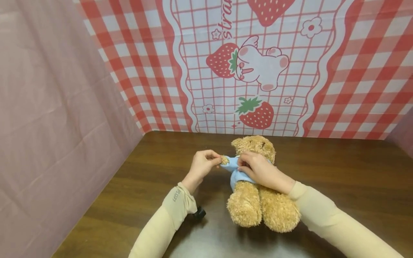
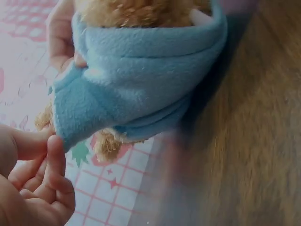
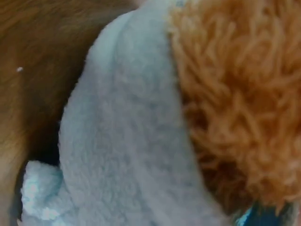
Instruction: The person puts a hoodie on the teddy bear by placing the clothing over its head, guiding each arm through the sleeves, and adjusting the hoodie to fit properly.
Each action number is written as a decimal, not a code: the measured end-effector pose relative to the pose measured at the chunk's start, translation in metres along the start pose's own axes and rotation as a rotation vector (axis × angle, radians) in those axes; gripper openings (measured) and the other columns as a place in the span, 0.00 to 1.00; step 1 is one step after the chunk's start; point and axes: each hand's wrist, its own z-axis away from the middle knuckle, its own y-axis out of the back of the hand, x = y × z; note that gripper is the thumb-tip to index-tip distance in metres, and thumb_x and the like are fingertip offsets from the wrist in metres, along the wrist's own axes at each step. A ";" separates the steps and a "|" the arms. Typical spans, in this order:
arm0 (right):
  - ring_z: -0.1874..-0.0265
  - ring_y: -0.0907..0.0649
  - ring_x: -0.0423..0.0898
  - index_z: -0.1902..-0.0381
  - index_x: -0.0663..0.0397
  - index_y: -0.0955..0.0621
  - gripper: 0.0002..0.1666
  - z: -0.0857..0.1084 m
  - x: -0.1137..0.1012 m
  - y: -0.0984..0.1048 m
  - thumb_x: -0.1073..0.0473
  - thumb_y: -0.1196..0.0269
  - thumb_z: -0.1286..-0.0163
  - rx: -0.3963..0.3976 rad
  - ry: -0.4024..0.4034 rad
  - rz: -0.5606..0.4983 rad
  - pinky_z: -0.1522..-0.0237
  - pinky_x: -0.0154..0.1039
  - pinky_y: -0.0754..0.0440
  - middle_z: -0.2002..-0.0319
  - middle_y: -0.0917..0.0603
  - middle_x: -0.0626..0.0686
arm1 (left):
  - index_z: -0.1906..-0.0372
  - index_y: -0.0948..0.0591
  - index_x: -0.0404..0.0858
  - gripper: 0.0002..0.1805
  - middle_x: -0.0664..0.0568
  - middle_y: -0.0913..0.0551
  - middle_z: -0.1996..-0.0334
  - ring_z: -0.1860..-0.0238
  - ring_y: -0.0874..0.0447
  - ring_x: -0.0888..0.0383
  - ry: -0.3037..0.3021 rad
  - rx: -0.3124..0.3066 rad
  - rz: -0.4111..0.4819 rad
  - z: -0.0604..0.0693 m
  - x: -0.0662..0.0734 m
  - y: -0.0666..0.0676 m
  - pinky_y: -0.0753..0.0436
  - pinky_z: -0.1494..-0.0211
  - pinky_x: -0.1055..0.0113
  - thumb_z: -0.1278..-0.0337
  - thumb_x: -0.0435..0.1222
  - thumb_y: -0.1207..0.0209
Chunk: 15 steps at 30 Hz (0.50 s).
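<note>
A tan teddy bear [image 1: 244,208] lies on its back on the table, dressed in a light blue fleece shirt [image 1: 239,176]. My left hand [image 1: 202,165] pinches the bear's paw [image 1: 224,160] at the sleeve's cuff, between thumb and index finger. The left wrist view has the shirt [image 2: 141,80] and the left hand [image 2: 42,183] beside the cuff. Across the bear's chest, my right hand [image 1: 261,171] grips the sleeve near the shoulder; its fingers partly cover the head. Only shirt [image 3: 122,122] and leg fur [image 3: 244,94] show in the right wrist view.
The brown wooden table [image 1: 348,179] extends on both sides of the bear. Behind it hangs a red-and-white checked cloth [image 1: 155,68] with strawberry prints, and a pink curtain [image 1: 58,107] hangs at the left. A small black object [image 1: 199,213] shows beside the left wrist.
</note>
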 end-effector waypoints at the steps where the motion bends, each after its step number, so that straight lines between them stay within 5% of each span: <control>1: 0.78 0.31 0.36 0.76 0.50 0.26 0.08 0.000 0.000 0.000 0.63 0.36 0.43 -0.006 0.002 -0.001 0.74 0.32 0.31 0.77 0.29 0.44 | 0.70 0.18 0.26 0.06 0.47 0.17 0.77 0.81 0.22 0.61 0.050 -0.019 0.060 -0.001 -0.002 0.001 0.19 0.65 0.52 0.53 0.27 0.39; 4: 0.78 0.31 0.36 0.75 0.50 0.26 0.08 -0.002 -0.001 0.000 0.63 0.36 0.43 -0.030 -0.015 -0.005 0.75 0.32 0.31 0.77 0.29 0.44 | 0.66 0.19 0.24 0.07 0.46 0.17 0.73 0.79 0.22 0.60 0.106 -0.069 0.125 -0.003 -0.005 0.003 0.21 0.59 0.48 0.51 0.26 0.40; 9: 0.78 0.31 0.37 0.77 0.50 0.25 0.08 -0.008 -0.005 -0.002 0.63 0.37 0.42 -0.075 -0.089 0.036 0.75 0.33 0.31 0.77 0.30 0.45 | 0.65 0.19 0.25 0.08 0.42 0.16 0.71 0.76 0.20 0.56 0.023 -0.153 0.072 0.000 -0.003 0.004 0.20 0.61 0.51 0.50 0.27 0.41; 15: 0.80 0.32 0.40 0.79 0.51 0.28 0.10 -0.013 -0.013 -0.007 0.64 0.39 0.42 -0.061 -0.147 0.125 0.77 0.34 0.33 0.78 0.31 0.47 | 0.63 0.21 0.23 0.10 0.57 0.19 0.77 0.77 0.23 0.63 0.070 -0.240 0.142 0.002 -0.004 0.007 0.23 0.57 0.53 0.49 0.27 0.42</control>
